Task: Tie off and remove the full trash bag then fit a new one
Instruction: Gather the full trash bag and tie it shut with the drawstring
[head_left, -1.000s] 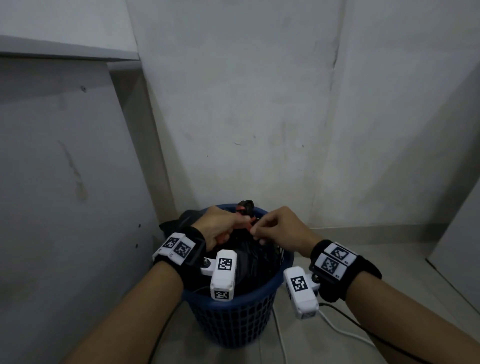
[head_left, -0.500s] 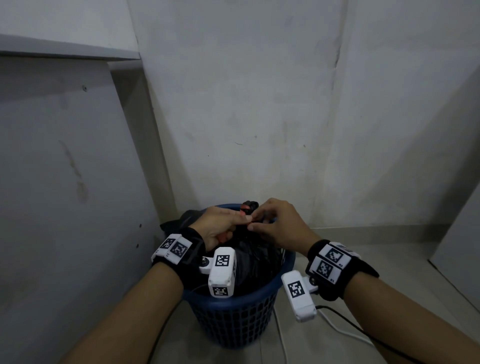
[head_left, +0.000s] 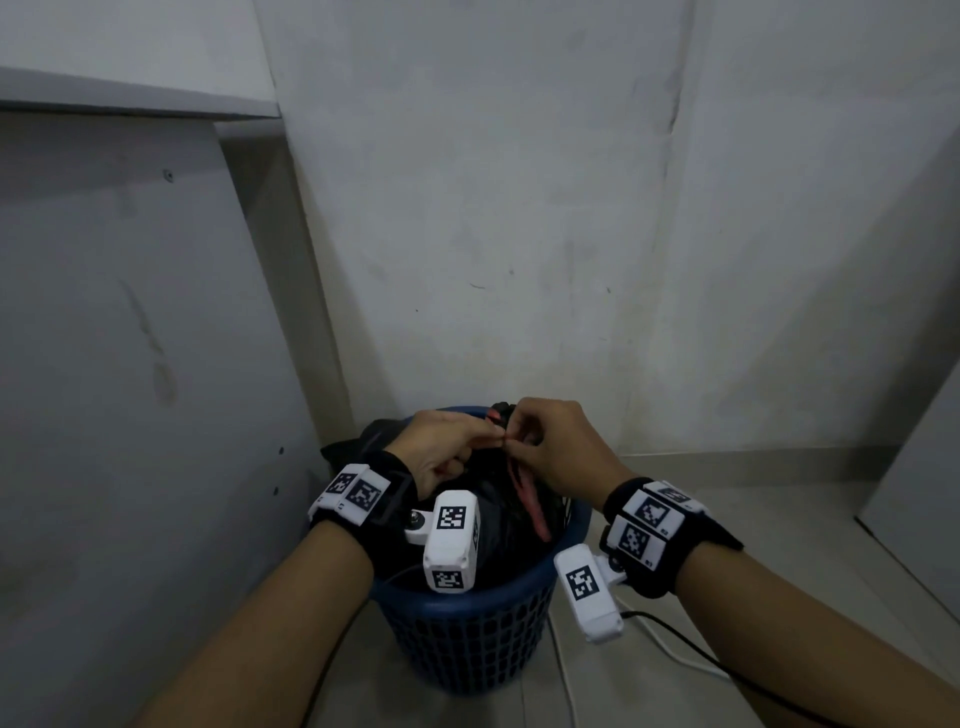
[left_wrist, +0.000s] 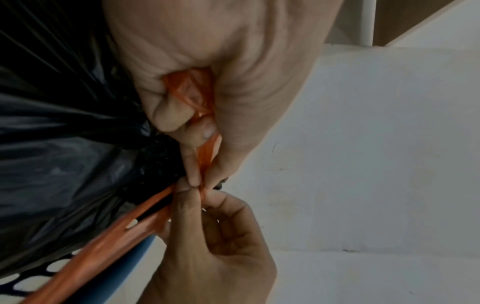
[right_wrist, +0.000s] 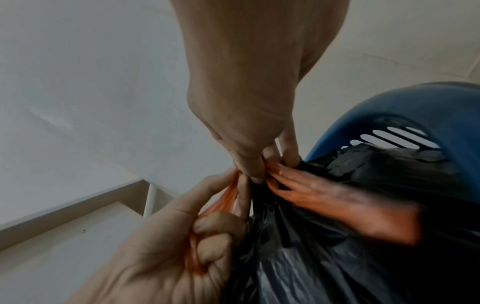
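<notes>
A full black trash bag (head_left: 501, 514) sits in a blue perforated bin (head_left: 467, 634) in the room's corner. Its gathered neck (left_wrist: 155, 164) carries orange drawstrings (head_left: 530, 504). My left hand (head_left: 441, 447) has its fingers curled round one orange drawstring (left_wrist: 205, 156) and pinches it at the tips. My right hand (head_left: 561, 452) pinches the same knot point from the other side, its drawstring loop (right_wrist: 337, 201) trailing over the bag (right_wrist: 337, 257). Both hands meet above the bag's neck, over the bin's far rim (right_wrist: 428, 107).
White walls close in behind and to the left of the bin, with a panel (head_left: 130, 415) at left. A white cable (head_left: 670, 654) and a black cable lie on the tiled floor (head_left: 779, 545) to the right of the bin.
Both hands have shifted slightly right and back over the bag's neck, working the orange drawstrings; the right hand's fingers now sit closer against the left's.
</notes>
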